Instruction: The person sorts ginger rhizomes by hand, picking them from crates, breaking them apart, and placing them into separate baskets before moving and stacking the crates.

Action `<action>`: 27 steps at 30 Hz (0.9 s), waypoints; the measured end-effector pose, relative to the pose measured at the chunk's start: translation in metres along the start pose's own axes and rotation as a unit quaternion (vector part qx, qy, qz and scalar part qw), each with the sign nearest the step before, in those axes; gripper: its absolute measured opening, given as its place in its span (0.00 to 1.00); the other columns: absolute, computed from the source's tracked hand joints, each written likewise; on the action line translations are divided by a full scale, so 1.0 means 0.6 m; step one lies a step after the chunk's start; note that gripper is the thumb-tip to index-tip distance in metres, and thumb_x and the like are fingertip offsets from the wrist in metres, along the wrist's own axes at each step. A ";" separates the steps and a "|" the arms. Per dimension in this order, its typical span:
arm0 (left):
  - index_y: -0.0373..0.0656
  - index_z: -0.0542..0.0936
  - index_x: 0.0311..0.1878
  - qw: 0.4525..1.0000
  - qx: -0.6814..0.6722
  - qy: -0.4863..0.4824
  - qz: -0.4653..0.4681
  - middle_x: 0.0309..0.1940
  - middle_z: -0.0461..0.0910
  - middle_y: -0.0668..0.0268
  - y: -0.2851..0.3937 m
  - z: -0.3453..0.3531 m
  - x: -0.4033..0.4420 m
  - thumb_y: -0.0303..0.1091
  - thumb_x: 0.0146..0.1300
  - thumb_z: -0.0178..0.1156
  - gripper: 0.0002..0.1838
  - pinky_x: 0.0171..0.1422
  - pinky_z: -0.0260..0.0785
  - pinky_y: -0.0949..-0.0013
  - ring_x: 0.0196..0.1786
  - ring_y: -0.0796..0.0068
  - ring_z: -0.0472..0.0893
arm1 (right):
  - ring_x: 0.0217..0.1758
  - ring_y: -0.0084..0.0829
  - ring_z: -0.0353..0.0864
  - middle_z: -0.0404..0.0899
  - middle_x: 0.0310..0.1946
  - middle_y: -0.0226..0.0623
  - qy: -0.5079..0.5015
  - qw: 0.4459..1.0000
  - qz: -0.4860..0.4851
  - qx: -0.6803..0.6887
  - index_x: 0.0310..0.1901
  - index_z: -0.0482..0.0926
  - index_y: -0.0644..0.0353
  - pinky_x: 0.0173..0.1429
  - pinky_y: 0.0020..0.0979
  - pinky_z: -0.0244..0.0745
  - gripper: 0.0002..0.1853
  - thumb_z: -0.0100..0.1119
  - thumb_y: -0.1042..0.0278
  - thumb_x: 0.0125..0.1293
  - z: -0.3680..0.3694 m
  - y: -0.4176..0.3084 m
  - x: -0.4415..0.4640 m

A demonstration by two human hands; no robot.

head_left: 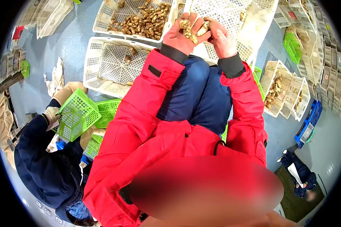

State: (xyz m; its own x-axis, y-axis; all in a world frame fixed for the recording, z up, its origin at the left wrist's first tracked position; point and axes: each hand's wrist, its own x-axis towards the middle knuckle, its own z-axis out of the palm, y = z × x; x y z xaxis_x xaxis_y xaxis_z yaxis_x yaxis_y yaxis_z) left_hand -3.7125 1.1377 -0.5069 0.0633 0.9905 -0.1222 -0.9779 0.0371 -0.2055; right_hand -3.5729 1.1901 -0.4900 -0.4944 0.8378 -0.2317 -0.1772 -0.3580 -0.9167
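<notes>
Palm up, my left hand [179, 37] holds a couple of brown-and-cream mushrooms [190, 36] in its half-curled fingers. My right hand [220, 39], with a whitish glove or wrap near the wrist, is closed on another pale mushroom [203, 29] right beside them. Both hands are above my knees, close together at the edge of a large white crate [250, 28]. To the upper left, a white crate [130, 36] contains a pile of similar mushrooms [149, 22]. Below it, another white crate [113, 62] has only a few mushrooms inside.
On my left, a co-worker in dark clothing [45, 162] holds a green basket [77, 113]. More white crates with mushrooms [274, 89] stand to my right, near a blue crate [308, 123]. Another person [301, 174] is at the lower right.
</notes>
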 end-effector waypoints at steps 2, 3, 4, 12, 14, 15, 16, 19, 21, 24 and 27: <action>0.45 0.77 0.43 1.000 0.008 -0.014 0.000 0.48 0.74 0.60 -0.003 -0.001 0.001 0.35 0.59 0.44 0.14 0.61 0.46 0.34 0.56 0.55 0.68 | 0.40 0.20 0.71 0.73 0.41 0.30 -0.016 1.000 -0.002 0.014 0.52 0.69 0.60 0.45 0.24 0.68 0.18 0.46 0.60 0.64 -0.001 -0.001 0.001; 0.45 0.76 0.43 1.000 0.012 -0.020 0.000 0.48 0.74 0.60 -0.004 -0.001 0.001 0.36 0.59 0.44 0.14 0.61 0.47 0.34 0.56 0.55 0.69 | 0.41 0.20 0.71 0.73 0.42 0.30 -0.016 0.999 -0.003 0.033 0.53 0.68 0.61 0.46 0.24 0.68 0.19 0.46 0.60 0.65 -0.002 0.002 0.002; 0.45 0.76 0.44 1.000 0.011 -0.009 0.004 0.48 0.74 0.60 -0.003 -0.002 0.002 0.36 0.59 0.44 0.14 0.61 0.47 0.35 0.56 0.55 0.69 | 0.41 0.21 0.71 0.72 0.43 0.31 -0.016 0.999 -0.006 0.050 0.54 0.68 0.61 0.46 0.24 0.68 0.19 0.46 0.60 0.65 -0.003 0.008 0.006; 0.46 0.74 0.46 0.999 0.032 0.015 0.024 0.49 0.73 0.61 -0.001 -0.012 -0.003 0.34 0.58 0.47 0.13 0.61 0.49 0.37 0.55 0.57 0.70 | 0.38 0.19 0.72 0.72 0.39 0.30 -0.065 0.997 0.002 0.050 0.56 0.65 0.62 0.42 0.20 0.68 0.21 0.49 0.73 0.60 -0.019 0.025 0.007; 0.45 0.73 0.46 0.999 0.032 0.004 0.018 0.49 0.74 0.61 0.000 -0.015 -0.005 0.34 0.58 0.48 0.13 0.62 0.49 0.38 0.56 0.58 0.69 | 0.36 0.18 0.72 0.72 0.36 0.29 -0.107 0.993 -0.015 0.056 0.56 0.65 0.61 0.40 0.19 0.68 0.22 0.51 0.76 0.58 -0.022 0.024 0.007; 0.45 0.73 0.45 0.999 0.032 -0.002 0.011 0.48 0.74 0.61 -0.001 -0.016 -0.005 0.34 0.58 0.48 0.13 0.62 0.49 0.38 0.56 0.58 0.69 | 0.34 0.18 0.72 0.74 0.35 0.30 -0.035 0.999 -0.013 -0.026 0.57 0.64 0.61 0.38 0.19 0.68 0.24 0.52 0.76 0.56 -0.017 0.024 0.004; 0.45 0.73 0.45 0.999 0.033 -0.020 0.002 0.48 0.74 0.61 -0.003 -0.019 -0.003 0.34 0.57 0.48 0.13 0.62 0.49 0.38 0.56 0.59 0.70 | 0.34 0.18 0.73 0.74 0.35 0.31 -0.021 1.000 -0.017 -0.005 0.57 0.64 0.62 0.38 0.19 0.68 0.24 0.52 0.76 0.56 -0.016 0.023 0.003; 0.45 0.73 0.44 0.999 0.033 -0.007 -0.018 0.46 0.75 0.62 0.001 -0.023 -0.010 0.32 0.57 0.48 0.12 0.64 0.48 0.40 0.53 0.61 0.72 | 0.35 0.20 0.73 0.76 0.36 0.35 0.014 0.996 -0.062 0.061 0.58 0.60 0.64 0.38 0.20 0.70 0.27 0.53 0.77 0.56 -0.030 0.013 0.011; 0.44 0.73 0.44 0.999 0.000 0.038 -0.026 0.45 0.76 0.63 0.018 -0.035 -0.020 0.31 0.57 0.47 0.12 0.64 0.51 0.47 0.51 0.63 0.73 | 0.38 0.24 0.75 0.75 0.40 0.39 0.062 0.993 -0.090 0.044 0.59 0.57 0.65 0.42 0.24 0.72 0.28 0.53 0.74 0.56 -0.041 -0.001 0.044; 0.44 0.73 0.45 0.997 -0.057 0.032 -0.049 0.46 0.75 0.63 0.029 -0.049 -0.019 0.32 0.57 0.48 0.13 0.59 0.58 0.55 0.50 0.65 0.73 | 0.42 0.32 0.75 0.73 0.45 0.44 -0.031 0.982 -0.167 -0.080 0.60 0.56 0.63 0.45 0.31 0.72 0.32 0.55 0.67 0.55 0.004 -0.042 0.089; 0.42 0.73 0.48 0.999 -0.011 -0.012 -0.046 0.46 0.75 0.62 0.047 -0.067 -0.020 0.30 0.58 0.48 0.14 0.57 0.61 0.56 0.49 0.66 0.73 | 0.41 0.31 0.73 0.73 0.40 0.38 0.072 0.952 -0.114 -0.275 0.53 0.66 0.61 0.44 0.31 0.69 0.21 0.53 0.70 0.57 -0.056 -0.058 0.166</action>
State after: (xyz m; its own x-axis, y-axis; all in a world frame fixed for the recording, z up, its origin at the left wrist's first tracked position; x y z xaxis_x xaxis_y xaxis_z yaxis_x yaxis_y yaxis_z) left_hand -3.7330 1.1217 -0.5502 0.1482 0.9858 -0.0785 -0.9634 0.1261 -0.2364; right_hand -3.5873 1.2996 -0.4924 -0.3676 0.9299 -0.0119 0.2251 0.0765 -0.9713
